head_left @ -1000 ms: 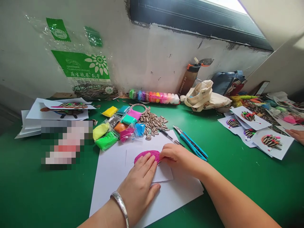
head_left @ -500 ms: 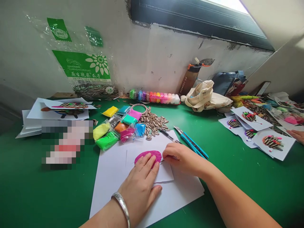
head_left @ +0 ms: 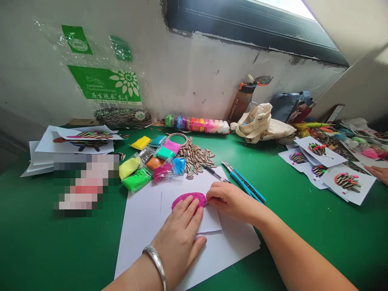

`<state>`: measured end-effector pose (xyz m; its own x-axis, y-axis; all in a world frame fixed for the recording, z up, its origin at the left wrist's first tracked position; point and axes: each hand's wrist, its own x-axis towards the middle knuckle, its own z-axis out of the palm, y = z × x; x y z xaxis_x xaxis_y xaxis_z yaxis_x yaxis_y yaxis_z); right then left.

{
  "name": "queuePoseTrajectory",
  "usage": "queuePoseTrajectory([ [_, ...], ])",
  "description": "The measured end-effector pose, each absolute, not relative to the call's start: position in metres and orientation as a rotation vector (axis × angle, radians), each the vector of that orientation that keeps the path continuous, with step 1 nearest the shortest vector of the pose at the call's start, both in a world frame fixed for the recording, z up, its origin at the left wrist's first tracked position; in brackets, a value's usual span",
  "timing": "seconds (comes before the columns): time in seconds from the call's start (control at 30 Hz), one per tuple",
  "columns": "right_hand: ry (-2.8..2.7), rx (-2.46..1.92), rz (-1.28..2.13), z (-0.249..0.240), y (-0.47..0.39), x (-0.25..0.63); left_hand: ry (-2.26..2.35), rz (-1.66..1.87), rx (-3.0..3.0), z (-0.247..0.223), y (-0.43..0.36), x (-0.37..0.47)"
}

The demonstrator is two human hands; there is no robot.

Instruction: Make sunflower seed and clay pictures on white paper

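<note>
A flat magenta clay oval [head_left: 179,199] lies on a small white paper [head_left: 209,221], which rests on larger white sheets [head_left: 136,238]. My left hand [head_left: 182,230], with a silver bangle at the wrist, lies flat with fingers stretched over the clay and paper, partly hiding both. At the oval's right edge, my right hand [head_left: 221,198] is closed in a pinch on a sunflower seed [head_left: 206,203]. Only the seed's tip shows; its end touches or nearly touches the clay. Beyond the hands is a pile of sunflower seeds [head_left: 196,155].
Clay packets [head_left: 138,180] in several colours lie left of the seed pile. A black pen [head_left: 216,173] and a blue utility knife [head_left: 244,182] lie near my right hand. Seed pictures [head_left: 348,182] are at the right, with another person's hand [head_left: 377,173]. A bottle [head_left: 242,101] stands behind.
My right hand has shifted very slightly, bringing the seed closer to the clay's edge. My left hand stays in place.
</note>
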<state>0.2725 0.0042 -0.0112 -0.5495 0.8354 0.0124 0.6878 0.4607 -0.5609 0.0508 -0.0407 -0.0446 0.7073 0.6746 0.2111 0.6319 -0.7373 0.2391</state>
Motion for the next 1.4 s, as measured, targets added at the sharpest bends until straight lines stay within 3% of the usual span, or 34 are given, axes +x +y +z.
queuePoseTrajectory([
  [0.33,-2.296,-1.201,0.95,0.002,-0.005,0.273,1.07,0.429,2.776,-0.045,-0.042,0.051],
  [0.6,-2.591,-1.2,0.793,0.016,-0.015,0.264,1.06,0.396,2.805,-0.042,-0.041,0.051],
  [1.4,-2.541,-1.177,0.65,0.018,-0.017,0.267,1.066,0.416,2.799,-0.043,-0.041,0.051],
])
